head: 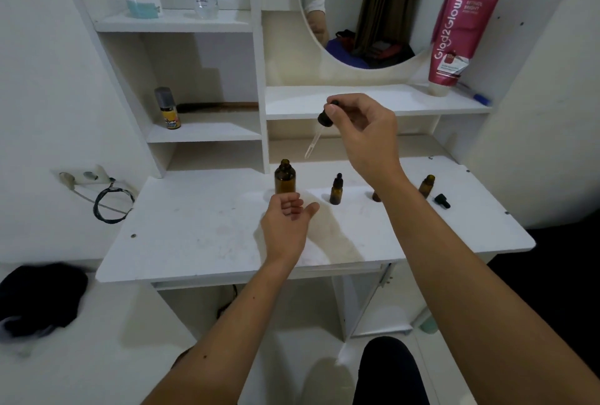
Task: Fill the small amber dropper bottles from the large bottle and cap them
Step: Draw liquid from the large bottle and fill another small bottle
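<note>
Right hand (360, 130): raised above the desk (201, 229), thumb and fingertips pinching the black bulb of a dropper (319, 128); its glass tube slants down and to the left.
Left hand (287, 221): low over the desk, palm up, fingers loosely curled, holding nothing.
Large bottle (285, 177): amber, uncapped, upright just beyond the left hand.
Capped small bottle (336, 190): upright, right of the large bottle.
Open small bottle (426, 185): upright near the desk's right side, a loose black cap (442, 200) lying beside it.
</note>
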